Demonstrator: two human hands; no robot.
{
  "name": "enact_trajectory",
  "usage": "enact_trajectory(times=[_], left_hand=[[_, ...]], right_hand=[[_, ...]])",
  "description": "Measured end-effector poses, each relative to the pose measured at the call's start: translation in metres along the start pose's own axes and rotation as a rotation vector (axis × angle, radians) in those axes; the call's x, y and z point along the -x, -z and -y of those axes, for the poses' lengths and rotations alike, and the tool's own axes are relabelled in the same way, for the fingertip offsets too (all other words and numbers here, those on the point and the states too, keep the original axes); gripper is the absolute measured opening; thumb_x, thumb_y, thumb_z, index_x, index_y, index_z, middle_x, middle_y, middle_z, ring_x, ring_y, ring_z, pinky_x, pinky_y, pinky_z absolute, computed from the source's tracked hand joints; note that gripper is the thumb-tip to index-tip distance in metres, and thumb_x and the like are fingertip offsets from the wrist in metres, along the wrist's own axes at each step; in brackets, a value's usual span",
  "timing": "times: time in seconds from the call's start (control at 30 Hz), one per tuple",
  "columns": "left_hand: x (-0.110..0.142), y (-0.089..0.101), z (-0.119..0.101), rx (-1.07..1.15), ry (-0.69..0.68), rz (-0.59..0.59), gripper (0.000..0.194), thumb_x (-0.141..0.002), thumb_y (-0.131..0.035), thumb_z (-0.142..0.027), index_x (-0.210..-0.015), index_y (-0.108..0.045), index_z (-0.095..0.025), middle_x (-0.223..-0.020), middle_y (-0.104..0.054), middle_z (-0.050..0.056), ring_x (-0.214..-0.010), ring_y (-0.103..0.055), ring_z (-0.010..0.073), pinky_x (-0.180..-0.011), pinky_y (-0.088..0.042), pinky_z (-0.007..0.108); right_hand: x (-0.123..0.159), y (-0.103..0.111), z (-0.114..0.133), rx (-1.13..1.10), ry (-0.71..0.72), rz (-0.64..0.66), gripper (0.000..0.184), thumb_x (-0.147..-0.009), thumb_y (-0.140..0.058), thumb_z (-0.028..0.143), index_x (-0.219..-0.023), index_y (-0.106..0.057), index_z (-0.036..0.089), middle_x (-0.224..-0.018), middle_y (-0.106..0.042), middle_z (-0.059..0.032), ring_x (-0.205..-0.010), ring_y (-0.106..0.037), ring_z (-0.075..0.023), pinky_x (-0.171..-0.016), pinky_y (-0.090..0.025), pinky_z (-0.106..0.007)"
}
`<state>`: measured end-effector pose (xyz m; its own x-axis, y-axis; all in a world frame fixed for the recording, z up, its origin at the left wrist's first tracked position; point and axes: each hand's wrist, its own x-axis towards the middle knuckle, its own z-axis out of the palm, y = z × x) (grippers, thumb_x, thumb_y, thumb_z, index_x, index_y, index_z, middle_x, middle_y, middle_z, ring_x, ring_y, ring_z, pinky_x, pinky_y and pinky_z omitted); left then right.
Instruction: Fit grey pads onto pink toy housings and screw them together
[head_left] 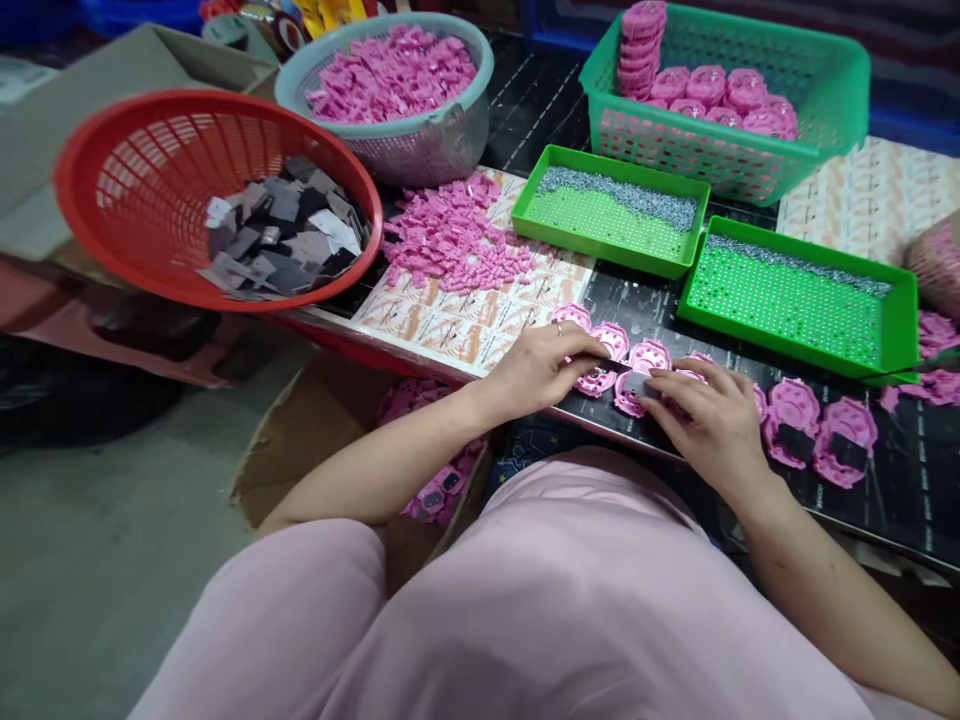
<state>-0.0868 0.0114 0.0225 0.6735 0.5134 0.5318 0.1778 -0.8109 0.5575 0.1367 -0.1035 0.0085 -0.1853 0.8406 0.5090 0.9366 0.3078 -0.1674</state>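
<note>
Pink plastic casings lie in a row along the front edge of the black table. My left hand, a ring on one finger, pinches a thin dark flat piece over the casings. The fingers of my right hand are closed on a small grey flat piece, at a pink casing in the middle of the row. My fingers partly cover the casings there. Two casings at the right end each bear a black flat piece.
A red basket holds grey and black flat pieces. Small pink parts lie heaped behind my left hand. Two green trays hold small metal bits. A teal basket contains pink casings. Below the edge stands a carton.
</note>
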Motion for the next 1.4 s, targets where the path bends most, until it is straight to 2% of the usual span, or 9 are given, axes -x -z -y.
enact_trajectory(times=[0.13, 0.23, 0.37, 0.57, 0.73, 0.9, 1.1, 1.27, 1.4], left_hand=[[0.010, -0.004, -0.009, 0.114, 0.021, -0.054, 0.014, -0.088, -0.056, -0.011, -0.094, -0.069, -0.016, -0.091, -0.075, 0.004, -0.085, -0.071, 0.0130, -0.078, -0.055, 0.023], [0.011, -0.008, -0.020, 0.518, 0.319, -0.039, 0.010, -0.088, -0.062, -0.022, -0.091, -0.066, -0.014, -0.081, -0.074, 0.004, -0.074, -0.072, 0.0124, -0.067, -0.056, 0.020], [0.005, -0.013, -0.035, 1.141, 0.708, 0.107, 0.043, -0.071, -0.080, -0.048, -0.086, -0.059, -0.014, -0.064, -0.067, -0.001, -0.056, -0.067, 0.0111, -0.045, -0.049, 0.016], [0.011, -0.016, -0.045, 1.421, 0.792, 0.199, 0.051, -0.063, -0.085, -0.050, -0.086, -0.058, -0.014, -0.064, -0.067, -0.001, -0.053, -0.065, 0.0102, -0.046, -0.051, 0.017], [0.026, 0.020, -0.033, 1.020, 0.739, 0.003, 0.049, -0.071, -0.081, -0.039, -0.110, -0.063, -0.015, -0.095, -0.072, 0.007, -0.076, -0.072, 0.0146, -0.061, -0.057, 0.020], [0.039, 0.088, -0.015, 0.447, 0.631, -0.316, 0.024, -0.079, -0.071, -0.032, -0.095, -0.070, -0.014, -0.084, -0.072, 0.004, -0.069, -0.070, 0.0124, -0.065, -0.057, 0.023], [0.053, 0.167, 0.011, -0.113, 0.610, -0.554, 0.022, -0.086, -0.062, -0.031, -0.101, -0.069, -0.017, -0.084, -0.069, 0.001, -0.071, -0.069, 0.0112, -0.069, -0.057, 0.023], [0.053, 0.228, 0.050, -0.496, 0.681, -0.491, 0.029, -0.088, -0.053, -0.023, -0.112, -0.066, -0.014, -0.097, -0.071, 0.005, -0.088, -0.068, 0.0157, -0.086, -0.052, 0.031], [0.034, 0.245, 0.087, -0.779, 0.808, -0.276, 0.029, -0.083, -0.052, -0.020, -0.104, -0.073, -0.017, -0.108, -0.071, 0.007, -0.109, -0.062, 0.0240, -0.101, -0.043, 0.036]], right_hand=[[-0.008, 0.009, 0.007, -0.197, 0.001, 0.030, 0.020, -0.083, -0.069, 0.027, -0.103, -0.069, 0.020, -0.113, -0.071, -0.0071, -0.108, -0.063, -0.0237, -0.094, -0.047, -0.041], [-0.018, 0.018, 0.014, -0.515, -0.057, 0.058, 0.036, -0.083, -0.068, 0.020, -0.119, -0.065, 0.023, -0.119, -0.067, -0.0086, -0.110, -0.063, -0.0198, -0.098, -0.048, -0.037], [-0.030, 0.018, 0.020, -0.869, -0.093, 0.080, 0.040, -0.083, -0.068, 0.016, -0.117, -0.067, 0.037, -0.118, -0.069, -0.0011, -0.107, -0.065, -0.0172, -0.095, -0.051, -0.035], [-0.042, 0.020, 0.026, -1.202, -0.118, 0.188, 0.035, -0.076, -0.077, 0.027, -0.110, -0.071, 0.034, -0.113, -0.072, -0.0023, -0.109, -0.065, -0.0208, -0.096, -0.053, -0.039], [-0.053, 0.027, 0.019, -0.854, -0.289, 0.144, 0.028, -0.079, -0.074, 0.032, -0.106, -0.071, 0.028, -0.096, -0.074, -0.0019, -0.081, -0.069, -0.0163, -0.074, -0.057, -0.031], [-0.057, 0.005, 0.014, -0.167, -0.017, 0.225, 0.032, -0.085, -0.064, 0.044, -0.104, -0.072, 0.019, -0.093, -0.072, -0.0072, -0.087, -0.064, -0.0218, -0.076, -0.053, -0.035], [-0.049, -0.021, 0.012, 0.103, 0.185, 0.275, 0.038, -0.092, -0.051, 0.045, -0.102, -0.073, 0.015, -0.091, -0.071, -0.0092, -0.087, -0.058, -0.0258, -0.077, -0.050, -0.040], [-0.050, -0.023, -0.002, 0.053, 0.246, 0.260, 0.052, -0.094, -0.040, 0.055, -0.106, -0.071, 0.015, -0.099, -0.069, -0.0109, -0.085, -0.059, -0.0266, -0.076, -0.049, -0.043], [-0.051, -0.013, -0.006, -0.043, 0.244, 0.169, 0.050, -0.094, -0.041, 0.055, -0.104, -0.071, 0.016, -0.096, -0.068, -0.0092, -0.080, -0.059, -0.0240, -0.072, -0.049, -0.041]])
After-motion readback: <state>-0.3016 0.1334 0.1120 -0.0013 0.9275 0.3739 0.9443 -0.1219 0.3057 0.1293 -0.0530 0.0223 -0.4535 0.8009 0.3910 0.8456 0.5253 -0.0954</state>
